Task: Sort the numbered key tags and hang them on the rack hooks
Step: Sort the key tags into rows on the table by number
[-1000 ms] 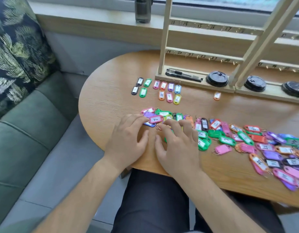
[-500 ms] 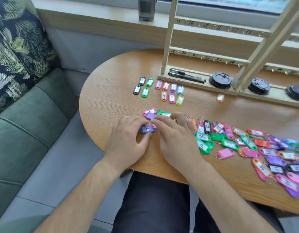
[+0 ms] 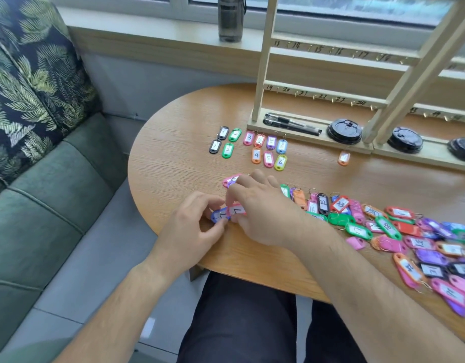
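The left hand [image 3: 194, 229] pinches a small blue plastic key tag [image 3: 217, 216] between its thumb and fingertips, low over the near edge of the table. The right hand [image 3: 262, 213] is just beside it, palm down. Its fingers curl round a pink plastic key tag [image 3: 238, 211] with a white label that looks like a 7. The two tags touch, side by side. The blue one's number is too hard to read. Both arms reach in from below, over the person's lap.

A little past the hands, a neat group of sorted tags [image 3: 255, 146] lies on the round wooden table [image 3: 173, 158]. They sit in little sets, and the numbers I can read run from 1 to 6. One orange tag [image 3: 344, 158] lies alone near the foot of the rack. To the right, a big mixed pile of coloured tags [image 3: 399, 231] waits.

At the back stands the pale wooden rack with little numbered hooks [image 3: 328, 96]. I see no tag on any hook. So I think the job is near its start: only the low numbers are sorted, and no hanging has been done yet.
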